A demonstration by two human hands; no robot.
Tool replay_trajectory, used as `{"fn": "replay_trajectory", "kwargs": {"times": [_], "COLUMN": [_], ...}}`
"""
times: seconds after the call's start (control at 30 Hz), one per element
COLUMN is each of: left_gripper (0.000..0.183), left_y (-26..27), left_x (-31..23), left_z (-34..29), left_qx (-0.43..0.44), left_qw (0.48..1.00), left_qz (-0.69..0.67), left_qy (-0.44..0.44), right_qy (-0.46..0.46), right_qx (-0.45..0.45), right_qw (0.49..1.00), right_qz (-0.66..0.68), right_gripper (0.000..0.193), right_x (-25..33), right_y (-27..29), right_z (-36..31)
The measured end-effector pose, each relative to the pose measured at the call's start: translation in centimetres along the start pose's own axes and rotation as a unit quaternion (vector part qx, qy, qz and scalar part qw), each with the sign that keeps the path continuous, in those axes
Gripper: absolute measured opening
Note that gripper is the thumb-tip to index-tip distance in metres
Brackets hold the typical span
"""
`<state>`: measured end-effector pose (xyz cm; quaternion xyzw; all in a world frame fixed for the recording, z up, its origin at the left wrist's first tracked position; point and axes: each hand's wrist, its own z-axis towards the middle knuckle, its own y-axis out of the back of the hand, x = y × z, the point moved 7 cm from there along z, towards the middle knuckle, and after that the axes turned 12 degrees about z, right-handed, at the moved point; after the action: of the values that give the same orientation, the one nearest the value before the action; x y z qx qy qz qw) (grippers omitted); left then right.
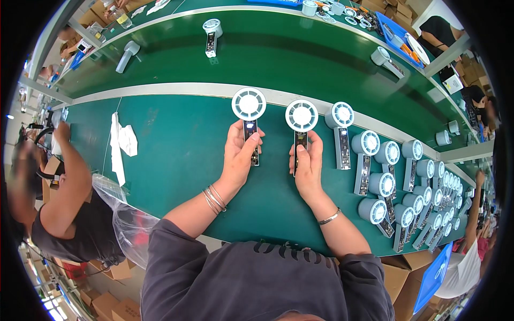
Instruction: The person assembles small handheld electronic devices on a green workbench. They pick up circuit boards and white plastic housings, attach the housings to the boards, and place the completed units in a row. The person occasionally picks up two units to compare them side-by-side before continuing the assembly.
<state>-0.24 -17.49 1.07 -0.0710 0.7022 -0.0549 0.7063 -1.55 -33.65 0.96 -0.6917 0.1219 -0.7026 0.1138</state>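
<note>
My left hand [241, 150] is closed round the handle of a pale grey handheld fan [249, 104], its round slotted head pointing away from me. A second fan [301, 115] of the same kind is gripped by my right hand [307, 163], held upright beside the first. Dark circuit boards show along both handles, with my thumbs resting on them. Just right of my right hand, another fan [342, 115] lies on the green table [171, 155]. Farther right, several more such fans [367, 143] lie in rows, heads away from me and boards exposed.
Behind a pale rail, a green conveyor belt [160, 67] carries spaced-out fan units [211, 27]. White cloths [127, 140] lie at the table's left. A blue tray [399, 40] of parts stands beyond the belt. A co-worker [69, 208] sits at left, near a clear plastic bag [128, 224].
</note>
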Motion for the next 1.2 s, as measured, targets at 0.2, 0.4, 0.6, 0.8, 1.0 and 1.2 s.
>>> {"fn": "replay_trajectory", "kwargs": {"times": [0.2,0.4,0.6,0.8,1.0,1.2], "left_gripper": [0.035,0.034,0.034,0.035,0.035,0.035], "left_y": [0.02,0.04,-0.02,0.08,0.10,0.15], "left_x": [-0.23,-0.25,-0.34,-0.36,-0.56,-0.49], "left_z": [-0.05,-0.05,-0.06,-0.09,-0.01,-0.08], "left_qx": [-0.007,-0.004,-0.001,-0.002,-0.004,-0.009], "left_qw": [1.000,1.000,1.000,1.000,1.000,1.000], "left_qz": [-0.010,-0.004,-0.004,0.002,-0.001,0.000], "left_qy": [-0.002,-0.005,-0.008,-0.012,-0.014,-0.011], "right_qy": [0.009,0.004,0.007,0.003,0.031,0.030], "right_qx": [0.006,0.007,0.009,0.002,0.007,0.008], "right_qw": [1.000,1.000,1.000,1.000,0.999,0.999], "right_qz": [0.003,0.002,-0.009,0.007,-0.004,-0.012], "right_gripper": [0.037,0.036,0.036,0.038,0.039,0.040], "right_x": [0.16,0.24,0.31,0.22,0.38,0.37], "right_y": [0.11,0.09,0.14,0.19,0.25,0.29], "right_z": [0.06,0.06,0.06,-0.06,-0.18,-0.13]}}
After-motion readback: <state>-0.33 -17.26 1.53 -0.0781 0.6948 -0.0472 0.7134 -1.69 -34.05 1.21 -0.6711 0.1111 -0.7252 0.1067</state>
